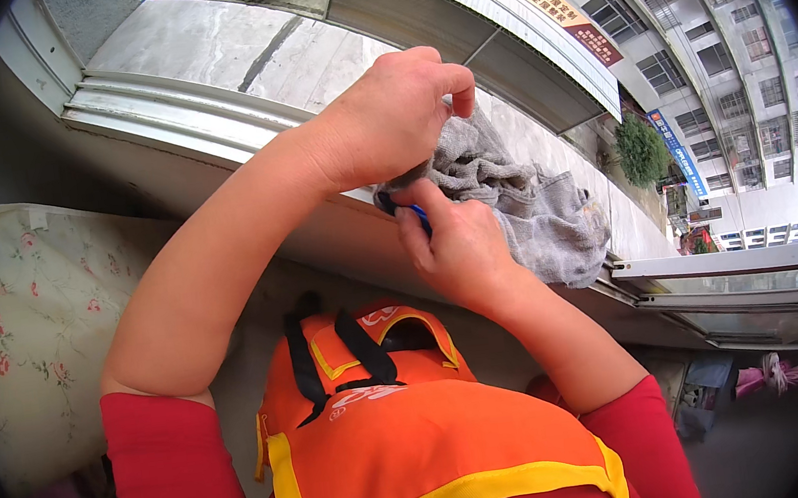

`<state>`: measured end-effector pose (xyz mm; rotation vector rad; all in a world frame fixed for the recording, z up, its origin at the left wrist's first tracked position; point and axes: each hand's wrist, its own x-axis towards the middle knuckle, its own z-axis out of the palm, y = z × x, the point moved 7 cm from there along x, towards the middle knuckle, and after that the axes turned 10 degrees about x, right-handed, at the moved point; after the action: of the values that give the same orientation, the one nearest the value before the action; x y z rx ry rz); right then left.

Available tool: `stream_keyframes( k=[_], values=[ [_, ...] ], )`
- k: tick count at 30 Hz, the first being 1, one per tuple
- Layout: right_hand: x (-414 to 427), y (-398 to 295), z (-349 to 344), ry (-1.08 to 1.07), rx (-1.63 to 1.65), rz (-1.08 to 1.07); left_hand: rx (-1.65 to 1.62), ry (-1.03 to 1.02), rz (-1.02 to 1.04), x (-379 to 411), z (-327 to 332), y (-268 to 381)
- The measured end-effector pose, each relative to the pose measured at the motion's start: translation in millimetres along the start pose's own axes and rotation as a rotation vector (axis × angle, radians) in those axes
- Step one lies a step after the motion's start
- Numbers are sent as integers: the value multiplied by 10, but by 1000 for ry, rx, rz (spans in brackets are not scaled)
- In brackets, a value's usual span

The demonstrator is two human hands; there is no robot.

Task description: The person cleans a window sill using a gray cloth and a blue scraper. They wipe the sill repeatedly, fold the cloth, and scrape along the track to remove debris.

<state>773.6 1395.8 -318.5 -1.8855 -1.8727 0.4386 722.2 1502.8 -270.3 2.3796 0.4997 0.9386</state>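
A crumpled grey cloth (552, 231) lies over the window sill, its near folds bunched under my hands. Bent at the wrist, my left hand (412, 103) grips the upper end of the cloth with curled fingers. Just below it, my right hand (461, 242) closes around a small blue and black tool (421, 217), with the thumb along its side. Most of that tool is hidden by my fingers, so its exact kind cannot be told. Its black end touches or lies close to the cloth at the sill's inner edge.
A white window track (184, 115) runs along the sill, with an open sash (732, 261) at right. Outside lies a stone-tiled ledge (198, 43) above a street. A flowered cover (46, 326) stands at left. A pink bundled thing (783, 376) is at lower right.
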Motion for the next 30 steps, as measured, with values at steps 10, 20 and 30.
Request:
stream_keyframes(
  k=[10,20,30],
  values=[
    [-192,94,-162,-7,-92,-26,-11,-44,-25,-133,28,-86],
    [454,-467,56,-60,7,-409,180,85,-134,-275,-884,-195],
    [365,-460,295,-183,-325,-319,198,32,-263,-568,-839,-541]
  ],
)
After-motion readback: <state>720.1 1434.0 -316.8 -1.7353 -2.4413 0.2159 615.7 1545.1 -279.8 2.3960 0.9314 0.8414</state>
